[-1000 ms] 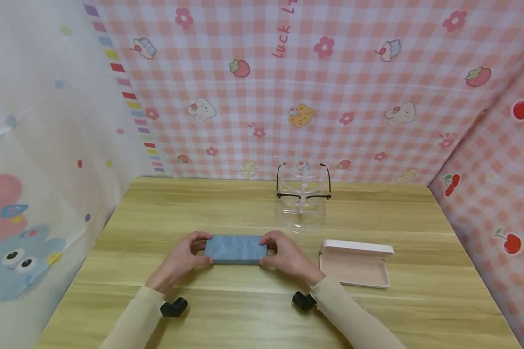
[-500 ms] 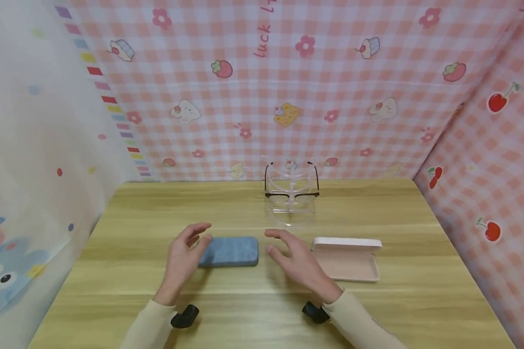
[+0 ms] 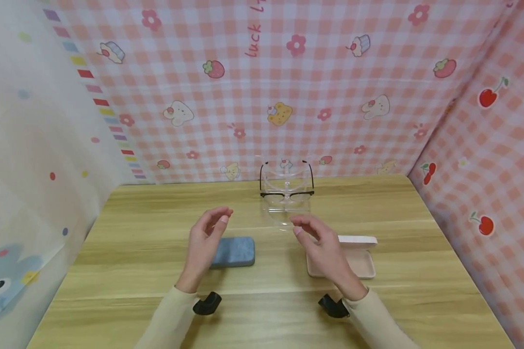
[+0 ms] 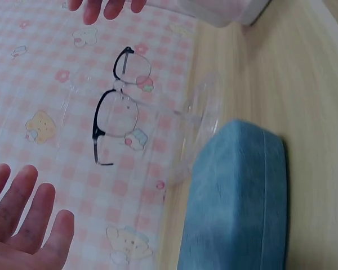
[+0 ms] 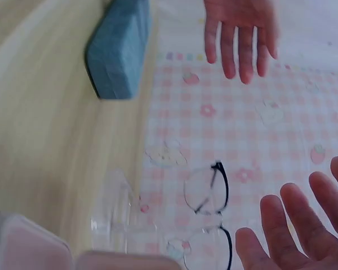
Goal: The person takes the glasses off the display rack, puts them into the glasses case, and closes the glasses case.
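Note:
Both hands are lifted above the table, relaxed and holding nothing. My left hand point(image 3: 201, 245) hovers over the left end of a closed blue glasses case point(image 3: 239, 251) and hides that end in the head view. My right hand point(image 3: 325, 247) overlaps the left part of an open glasses case point(image 3: 363, 264), pale pink inside with a white lid. Between and beyond the hands, a pair of black half-rim glasses point(image 3: 272, 195) sits on a clear display stand point(image 3: 286, 210). In the left wrist view the left fingers point(image 4: 31, 214) are spread, apart from the blue case point(image 4: 225, 202).
The wood-grain table point(image 3: 262, 310) runs back to a pink checked cloth point(image 3: 253, 97) right behind the stand. A white printed cloth point(image 3: 30, 145) hangs on the left, another checked cloth point(image 3: 498, 160) on the right. Black wrist mounts point(image 3: 207, 304) hang below the sleeves.
Both hands have let go of the blue case, which now lies on the table. They have risen, parted and moved forward toward the glasses stand. The head view has shifted slightly.

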A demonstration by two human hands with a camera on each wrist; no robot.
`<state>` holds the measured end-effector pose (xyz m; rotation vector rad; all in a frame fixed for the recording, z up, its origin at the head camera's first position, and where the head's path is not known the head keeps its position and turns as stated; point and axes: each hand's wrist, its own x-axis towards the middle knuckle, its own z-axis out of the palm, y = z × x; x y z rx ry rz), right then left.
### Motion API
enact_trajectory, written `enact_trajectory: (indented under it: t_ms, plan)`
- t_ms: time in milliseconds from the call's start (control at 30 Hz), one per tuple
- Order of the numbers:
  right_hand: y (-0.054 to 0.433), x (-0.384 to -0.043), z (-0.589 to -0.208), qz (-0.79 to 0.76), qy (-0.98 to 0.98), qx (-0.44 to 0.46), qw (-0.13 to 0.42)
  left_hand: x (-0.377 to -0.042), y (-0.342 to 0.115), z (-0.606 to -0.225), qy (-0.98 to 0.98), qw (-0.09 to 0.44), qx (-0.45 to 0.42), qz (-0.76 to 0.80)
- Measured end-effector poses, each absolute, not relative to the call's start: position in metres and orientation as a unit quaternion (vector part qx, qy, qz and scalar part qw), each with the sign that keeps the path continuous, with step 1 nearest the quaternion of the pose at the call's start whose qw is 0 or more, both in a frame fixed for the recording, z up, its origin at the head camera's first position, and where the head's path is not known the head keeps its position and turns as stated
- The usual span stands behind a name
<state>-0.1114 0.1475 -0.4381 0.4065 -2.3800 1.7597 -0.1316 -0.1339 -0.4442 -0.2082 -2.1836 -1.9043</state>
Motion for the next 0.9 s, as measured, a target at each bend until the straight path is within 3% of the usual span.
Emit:
enact_trajectory:
  t_ms: [300,900]
  plan:
    - [0.17,-0.129,-0.426,0.587,-0.798,0.09,0.106,-0.149,-0.115,-0.444,-0.741,0.12,-0.061,-0.658]
    - [0.203,-0.174,-0.406,0.537,-0.841,0.027,0.058,-0.185,-0.098,-0.435,-0.723,0.057,-0.016,-0.688]
